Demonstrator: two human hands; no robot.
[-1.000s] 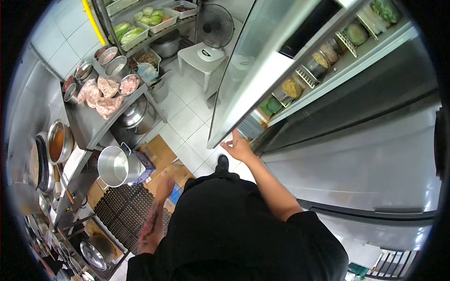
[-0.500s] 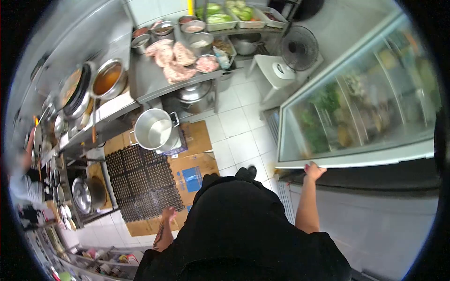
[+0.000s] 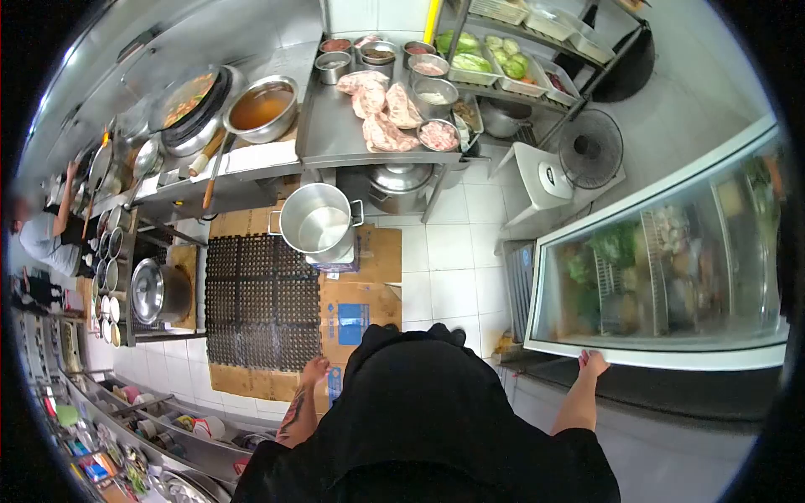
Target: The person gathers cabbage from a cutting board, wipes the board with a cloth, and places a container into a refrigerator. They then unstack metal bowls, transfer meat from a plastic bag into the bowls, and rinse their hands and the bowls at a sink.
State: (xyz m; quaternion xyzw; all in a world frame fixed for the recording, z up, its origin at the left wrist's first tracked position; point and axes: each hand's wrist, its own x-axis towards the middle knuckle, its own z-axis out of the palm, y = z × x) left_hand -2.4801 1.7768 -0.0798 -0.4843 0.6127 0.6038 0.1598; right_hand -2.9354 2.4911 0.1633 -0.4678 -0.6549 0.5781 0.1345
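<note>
Kitchen floor: white square tiles, partly covered by brown flat cardboard sheets, with a black mat patterned in rows of holes lying over them.
White-framed clear glass door: at the person's right, green produce showing through the pane (blurred behind the glass); whether it is fully closed I cannot tell.
Right hand: touching the near edge of the door's frame, fingers bent; whether they clamp it I cannot tell.
Left hand: hanging beside the body above the cardboard, near the mat; how far apart its fingers are I cannot tell.
Tall silver metal pot with two loop handles: standing on a printed box, before the counter.
Grey steel counter: bearing pale pink raw meat pieces and round silver metal containers.
Black round fan: on a white stool, beyond the door.
Person in a grey top: far left, beside the cooking range.
</note>
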